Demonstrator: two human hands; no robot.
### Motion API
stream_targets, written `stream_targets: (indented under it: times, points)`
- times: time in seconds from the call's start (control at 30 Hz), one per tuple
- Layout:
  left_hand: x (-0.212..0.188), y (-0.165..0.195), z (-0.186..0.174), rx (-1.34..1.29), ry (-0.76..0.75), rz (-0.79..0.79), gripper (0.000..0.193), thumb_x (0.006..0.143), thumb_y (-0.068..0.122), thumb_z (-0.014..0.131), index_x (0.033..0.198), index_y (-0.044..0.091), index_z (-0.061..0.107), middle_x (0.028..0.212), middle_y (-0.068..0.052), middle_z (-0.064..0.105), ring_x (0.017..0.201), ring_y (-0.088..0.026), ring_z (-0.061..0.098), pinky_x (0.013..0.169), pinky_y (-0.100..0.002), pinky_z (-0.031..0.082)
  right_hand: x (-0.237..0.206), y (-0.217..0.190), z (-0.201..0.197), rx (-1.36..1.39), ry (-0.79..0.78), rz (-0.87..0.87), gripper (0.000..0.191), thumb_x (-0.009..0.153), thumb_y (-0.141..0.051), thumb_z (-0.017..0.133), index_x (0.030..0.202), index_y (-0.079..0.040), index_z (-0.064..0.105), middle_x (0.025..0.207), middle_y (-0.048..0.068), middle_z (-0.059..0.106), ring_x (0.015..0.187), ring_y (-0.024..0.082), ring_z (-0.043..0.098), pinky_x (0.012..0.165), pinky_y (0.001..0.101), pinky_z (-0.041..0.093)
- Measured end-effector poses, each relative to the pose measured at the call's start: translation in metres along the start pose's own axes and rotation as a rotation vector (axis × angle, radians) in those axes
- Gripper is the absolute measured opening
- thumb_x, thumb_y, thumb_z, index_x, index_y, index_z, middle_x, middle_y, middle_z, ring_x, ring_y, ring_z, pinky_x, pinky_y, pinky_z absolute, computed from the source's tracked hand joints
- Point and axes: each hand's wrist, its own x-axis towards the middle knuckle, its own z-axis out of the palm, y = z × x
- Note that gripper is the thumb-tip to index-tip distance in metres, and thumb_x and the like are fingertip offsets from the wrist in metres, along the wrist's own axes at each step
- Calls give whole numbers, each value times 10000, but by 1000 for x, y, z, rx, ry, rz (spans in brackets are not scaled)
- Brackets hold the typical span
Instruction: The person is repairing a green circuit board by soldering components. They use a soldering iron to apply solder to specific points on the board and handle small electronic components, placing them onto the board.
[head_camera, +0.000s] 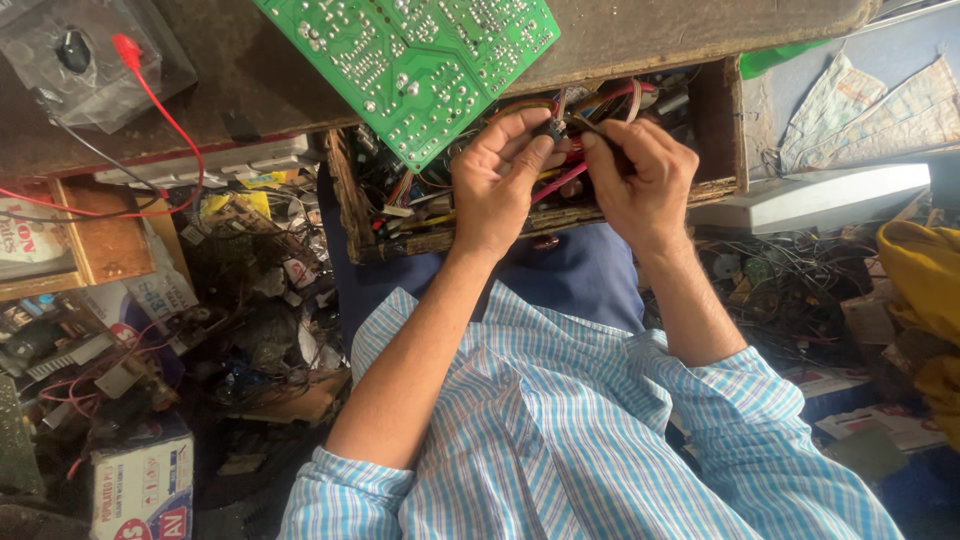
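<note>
We find little free room around the open wooden drawer (540, 215): it is packed with wires (590, 100) and small parts, and our left hand (497, 180) and right hand (640, 175) fill the space above its middle. The green circuit board (420, 50) overhangs its left part — blocking entry from above there. A red lead (165, 120) crosses the worktop (650, 30). Tangled clutter (250, 300) lies on both sides below; only the worktop's right stretch lies bare.

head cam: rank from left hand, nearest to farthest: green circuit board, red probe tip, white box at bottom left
From the left hand:
1. green circuit board, just above it on the bench edge.
2. red probe tip, far up at the top left corner.
3. white box, bottom left on the floor clutter.
</note>
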Motion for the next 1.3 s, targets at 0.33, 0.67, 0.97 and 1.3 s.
stream_targets:
  times: [0.33, 0.67, 0.97, 1.3]
  points:
    - [-1, 4, 3, 32, -3, 8, 262, 1023, -2, 657, 1279, -53, 640, 1114, -118, 738, 963, -166, 743, 857, -305, 642, -3, 0, 0, 52, -21, -8, 74, 1004, -5, 768, 1063, 26, 737, 817, 88, 650, 664, 107, 591, 574, 266, 444]
    - [-1, 2, 3, 4, -2, 12, 247, 1031, 8, 661, 1273, -39, 639, 1091, -116, 727, 963, -169, 742, 867, -319, 653, -1, 5, 0, -13, 38, 8, 56, 1029, -3, 766, 1068, 18, 732, 849, 88, 667, 713, 124, 620, 629, 290, 474]
    - [0, -4, 1, -48, 46, 60, 168, 1030, -7, 671, 1194, -42, 664, 1178, -114, 717, 1048, -168, 724, 937, -314, 632, -3, 2, -1, 18, 16, 30, 60, 995, 1, 785, 1029, 19, 739, 752, 59, 593, 613, 97, 520, 544, 266, 395]
    - [2, -9, 3, -36, 62, 154, 479, 925, -185, 687, 1348, -30, 524, 1236, -110, 598, 1151, -189, 656, 1022, -307, 588, -5, 4, 0, 18, -5, -4, 68, 971, -7, 791, 1011, 10, 739, 758, 59, 599, 619, 103, 544, 553, 276, 415]
